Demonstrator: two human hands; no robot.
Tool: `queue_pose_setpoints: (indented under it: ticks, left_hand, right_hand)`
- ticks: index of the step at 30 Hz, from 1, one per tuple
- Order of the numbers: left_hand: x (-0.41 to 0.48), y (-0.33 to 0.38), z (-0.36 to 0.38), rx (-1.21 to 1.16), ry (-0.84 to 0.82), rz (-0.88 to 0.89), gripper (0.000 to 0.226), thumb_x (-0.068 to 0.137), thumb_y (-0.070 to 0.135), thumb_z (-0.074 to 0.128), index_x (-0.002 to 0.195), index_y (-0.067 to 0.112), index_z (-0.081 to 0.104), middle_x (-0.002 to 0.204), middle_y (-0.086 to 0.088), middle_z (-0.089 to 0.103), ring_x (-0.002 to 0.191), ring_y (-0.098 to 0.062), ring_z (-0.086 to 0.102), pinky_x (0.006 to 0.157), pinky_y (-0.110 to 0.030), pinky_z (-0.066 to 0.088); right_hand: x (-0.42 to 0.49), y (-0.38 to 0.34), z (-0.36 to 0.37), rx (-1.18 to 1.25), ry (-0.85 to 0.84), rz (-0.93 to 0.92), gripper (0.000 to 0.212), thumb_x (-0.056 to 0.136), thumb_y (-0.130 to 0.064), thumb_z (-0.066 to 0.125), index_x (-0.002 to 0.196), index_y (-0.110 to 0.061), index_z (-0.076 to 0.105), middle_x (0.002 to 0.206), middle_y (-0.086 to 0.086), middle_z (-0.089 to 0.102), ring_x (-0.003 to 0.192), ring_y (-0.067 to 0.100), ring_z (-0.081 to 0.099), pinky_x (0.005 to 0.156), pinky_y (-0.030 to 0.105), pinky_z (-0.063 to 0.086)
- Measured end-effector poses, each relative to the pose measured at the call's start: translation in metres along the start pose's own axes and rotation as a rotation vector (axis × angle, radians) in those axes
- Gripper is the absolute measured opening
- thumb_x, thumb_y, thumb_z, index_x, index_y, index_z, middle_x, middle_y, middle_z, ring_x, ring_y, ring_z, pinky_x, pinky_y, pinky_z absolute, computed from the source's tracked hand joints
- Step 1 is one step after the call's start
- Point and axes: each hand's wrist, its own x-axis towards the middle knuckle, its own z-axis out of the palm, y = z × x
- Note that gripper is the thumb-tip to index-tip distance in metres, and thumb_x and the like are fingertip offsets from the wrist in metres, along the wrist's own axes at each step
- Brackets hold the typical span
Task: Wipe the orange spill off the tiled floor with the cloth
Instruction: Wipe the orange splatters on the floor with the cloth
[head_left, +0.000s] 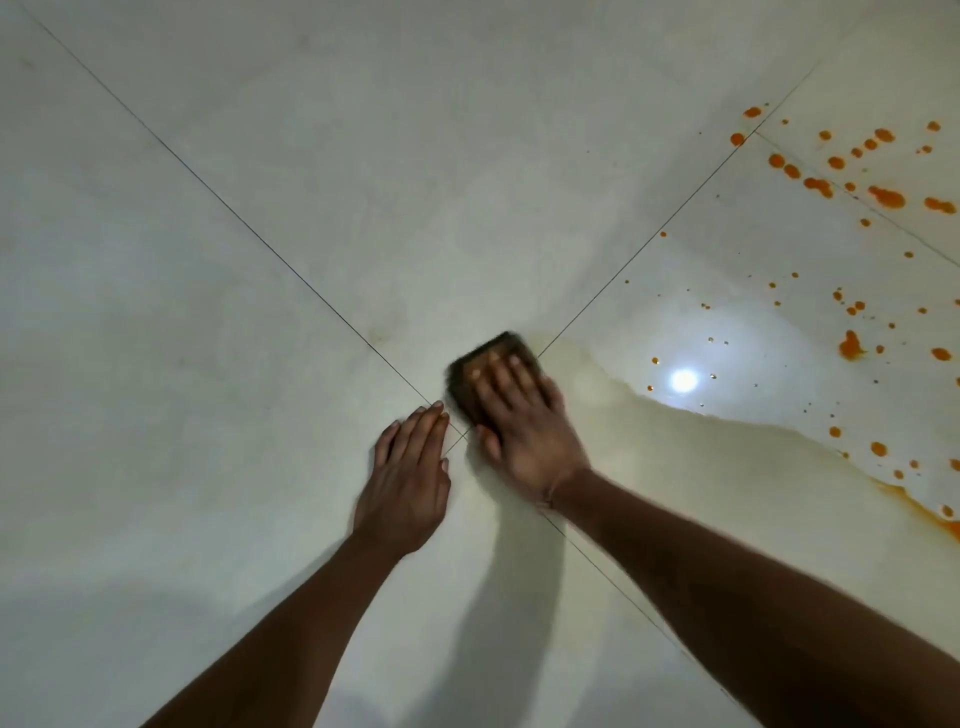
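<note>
Right hand (524, 421) lies flat on the dark cloth (491, 371) at tile joint, approx. centre. Left hand (408, 478) is flat on tiled floor (208, 312) just beside, at 8 o'clock. Orange spill (852, 208) (drops, streaks) spreads at 2–4 o'clock.

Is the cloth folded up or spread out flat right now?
Folded, it seems: the cloth is a small compact pad under the right hand, though motion blur hides any layers.

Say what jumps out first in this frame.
The orange spill: bright drops scattered over the pale tiled floor at upper right, with a smeared yellowish film trailing from them towards the centre. There the right hand presses a dark, blurred cloth flat where the grout lines cross, while the left hand rests palm-down beside it.
</note>
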Motion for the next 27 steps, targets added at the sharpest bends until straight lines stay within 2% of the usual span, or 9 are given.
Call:
queue_pose_setpoints:
  ticks: [2, 4, 6, 9, 13, 15, 20, 24, 27]
  left_hand:
    - [-0.001, 0.0, 0.0, 0.0, -0.018, -0.001, 0.051, 0.094, 0.018, 0.036, 0.142, 0.004, 0.042, 0.151, -0.009, 0.04, 0.139, -0.024, 0.038, 0.115, -0.044, 0.027]
    - [0.001, 0.0, -0.001, 0.02, -0.051, -0.006, 0.052, 0.094, 0.019, 0.035, 0.144, 0.005, 0.041, 0.154, -0.008, 0.036, 0.141, -0.022, 0.035, 0.116, -0.043, 0.026]
    - [0.001, -0.001, -0.001, 0.033, -0.056, -0.011, 0.052, 0.095, 0.02, 0.033, 0.144, 0.006, 0.04, 0.155, -0.007, 0.035, 0.141, -0.022, 0.034, 0.116, -0.043, 0.026]
    - [0.001, -0.002, 0.0, 0.049, -0.057, -0.009, 0.052, 0.095, 0.02, 0.032, 0.144, 0.005, 0.041, 0.154, -0.008, 0.036, 0.141, -0.022, 0.035, 0.116, -0.043, 0.026]
    - [0.003, -0.002, -0.001, 0.053, -0.081, -0.012, 0.053, 0.094, 0.02, 0.032, 0.143, 0.003, 0.042, 0.152, -0.01, 0.038, 0.139, -0.025, 0.037, 0.116, -0.043, 0.025]
    - [0.005, 0.001, -0.002, 0.051, -0.097, -0.029, 0.053, 0.095, 0.022, 0.032, 0.143, 0.002, 0.041, 0.152, -0.012, 0.038, 0.139, -0.027, 0.037, 0.116, -0.044, 0.026]
    - [0.009, 0.011, -0.004, 0.024, -0.049, -0.06, 0.054, 0.097, 0.031, 0.033, 0.14, 0.0, 0.043, 0.147, -0.017, 0.042, 0.136, -0.033, 0.039, 0.111, -0.044, 0.031]
    - [0.07, 0.046, 0.014, -0.047, -0.034, -0.03, 0.068, 0.095, 0.047, 0.036, 0.146, 0.002, 0.034, 0.153, -0.015, 0.034, 0.142, -0.029, 0.029, 0.113, -0.043, 0.028]
    - [0.114, 0.073, 0.016, -0.015, -0.099, 0.007, 0.075, 0.093, 0.055, 0.033, 0.149, 0.005, 0.028, 0.158, -0.011, 0.026, 0.145, -0.027, 0.022, 0.115, -0.043, 0.024]
  right_hand:
    - [-0.046, 0.009, 0.007, -0.055, -0.084, -0.189, 0.066, 0.094, -0.046, 0.034, 0.155, -0.025, 0.022, 0.163, 0.004, 0.016, 0.15, 0.022, 0.01, 0.118, 0.042, 0.01]
    - [-0.069, 0.049, -0.003, -0.079, -0.093, -0.24, 0.068, 0.092, -0.048, 0.039, 0.154, -0.028, 0.02, 0.162, 0.003, 0.017, 0.15, 0.022, 0.014, 0.116, 0.043, 0.017]
    - [-0.052, 0.076, -0.011, -0.094, -0.038, -0.098, 0.071, 0.09, -0.049, 0.037, 0.155, -0.028, 0.017, 0.163, 0.002, 0.016, 0.15, 0.021, 0.013, 0.114, 0.046, 0.021]
    - [-0.013, 0.051, -0.01, -0.009, -0.007, 0.141, 0.076, 0.088, -0.053, 0.034, 0.156, -0.026, 0.012, 0.164, 0.002, 0.005, 0.151, 0.021, 0.001, 0.118, 0.045, 0.011]
    - [-0.076, 0.04, 0.002, -0.084, -0.11, -0.153, 0.078, 0.087, -0.05, 0.046, 0.156, -0.025, 0.017, 0.164, 0.005, 0.012, 0.151, 0.023, 0.008, 0.118, 0.044, 0.014]
    - [-0.123, 0.067, -0.005, -0.103, -0.147, -0.18, 0.078, 0.087, -0.047, 0.049, 0.155, -0.026, 0.018, 0.163, 0.005, 0.014, 0.149, 0.024, 0.016, 0.117, 0.042, 0.016]
    - [-0.104, 0.14, -0.031, -0.103, -0.075, 0.144, 0.071, 0.093, -0.052, 0.032, 0.156, -0.023, 0.017, 0.163, 0.006, 0.015, 0.149, 0.023, 0.012, 0.114, 0.045, 0.026]
    - [-0.017, 0.14, -0.03, -0.003, 0.087, 0.372, 0.074, 0.09, -0.054, 0.025, 0.156, -0.021, 0.018, 0.163, 0.009, 0.014, 0.15, 0.026, 0.01, 0.116, 0.045, 0.014]
    - [-0.05, 0.136, -0.019, -0.09, 0.048, 0.119, 0.07, 0.093, -0.051, 0.033, 0.156, -0.024, 0.017, 0.164, 0.004, 0.012, 0.15, 0.021, 0.008, 0.116, 0.041, 0.013]
